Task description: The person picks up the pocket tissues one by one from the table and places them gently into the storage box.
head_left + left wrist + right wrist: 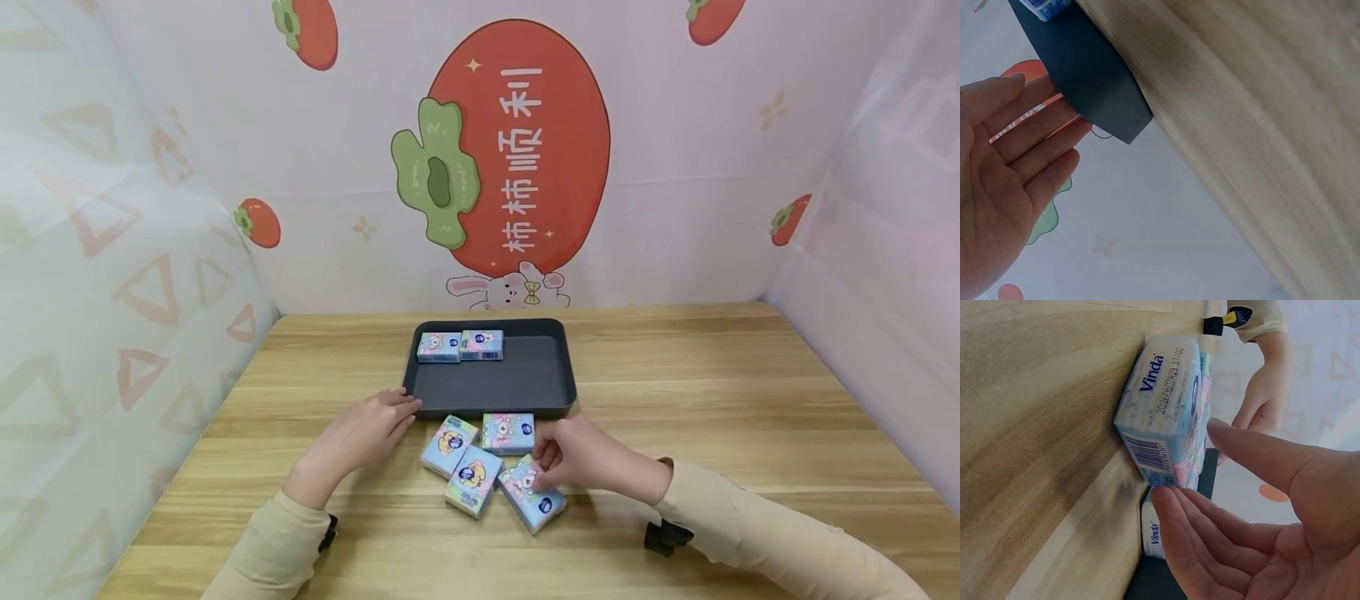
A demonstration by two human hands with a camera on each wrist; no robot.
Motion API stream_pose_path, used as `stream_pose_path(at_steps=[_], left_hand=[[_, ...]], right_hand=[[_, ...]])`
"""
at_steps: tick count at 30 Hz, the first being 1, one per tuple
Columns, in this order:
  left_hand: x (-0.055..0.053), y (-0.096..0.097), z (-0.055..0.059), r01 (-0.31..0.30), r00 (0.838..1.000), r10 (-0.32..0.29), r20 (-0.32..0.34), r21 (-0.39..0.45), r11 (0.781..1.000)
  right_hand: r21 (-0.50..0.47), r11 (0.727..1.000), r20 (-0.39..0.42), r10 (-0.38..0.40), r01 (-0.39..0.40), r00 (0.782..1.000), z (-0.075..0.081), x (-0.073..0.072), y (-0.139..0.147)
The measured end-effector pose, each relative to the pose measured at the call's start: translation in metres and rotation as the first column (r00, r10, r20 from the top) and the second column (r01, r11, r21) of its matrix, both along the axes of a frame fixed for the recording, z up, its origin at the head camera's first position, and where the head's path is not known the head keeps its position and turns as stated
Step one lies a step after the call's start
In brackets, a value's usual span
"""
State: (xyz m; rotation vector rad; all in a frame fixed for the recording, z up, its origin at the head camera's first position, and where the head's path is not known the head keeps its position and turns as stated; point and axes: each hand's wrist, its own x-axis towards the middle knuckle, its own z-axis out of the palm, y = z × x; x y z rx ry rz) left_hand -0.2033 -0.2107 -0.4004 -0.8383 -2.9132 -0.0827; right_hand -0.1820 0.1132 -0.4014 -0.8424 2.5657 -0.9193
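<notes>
My left hand [367, 429] rests its straight fingers at the left front corner of a dark grey baking tray [525, 385]; in the left wrist view those fingers [1035, 134] lie along its outer wall. My right hand [596, 458] reaches over a blue tissue pack [545, 510] on the table. The right wrist view has its thumb [1247, 450] by the pack's printed top and fingertips at a lower corner of the pack [1157, 412], with space between thumb and fingers. Two similar packs, a left one [438, 347] and a right one [482, 345], sit inside the tray's back left.
More tissue packs lie before the tray: one [508, 433] close to its front wall, one tilted at left [450, 446], and one in the middle [474, 481]. A wooden table [690, 375] carries everything. Behind it hangs a cloth backdrop [675, 233] printed with persimmons.
</notes>
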Motion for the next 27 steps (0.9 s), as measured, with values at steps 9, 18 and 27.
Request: stream_pose_path(at_steps=[9, 18, 27], left_hand=[[0.0007, -0.0007, -0.0010, -0.002, 1.000, 0.002, -0.005, -0.007, 1.000], [0.0008, -0.0007, -0.0002, 0.000, 1.000, 0.000, -0.005, -0.002, 1.000], [0.0007, -0.0002, 0.0002, -0.005, 1.000, 0.005, 0.000, -0.003, 1.000]], right_hand=[[0.085, 0.996, 0.038, 0.009, -0.012, 0.999, -0.0029, 0.0026, 0.0002], [0.144, 0.989, 0.035, 0.031, -0.036, 0.999, -0.0003, 0.0053, -0.0011], [0.168, 0.986, 0.104, 0.003, -0.020, 0.995, -0.0008, 0.0055, -0.0028]])
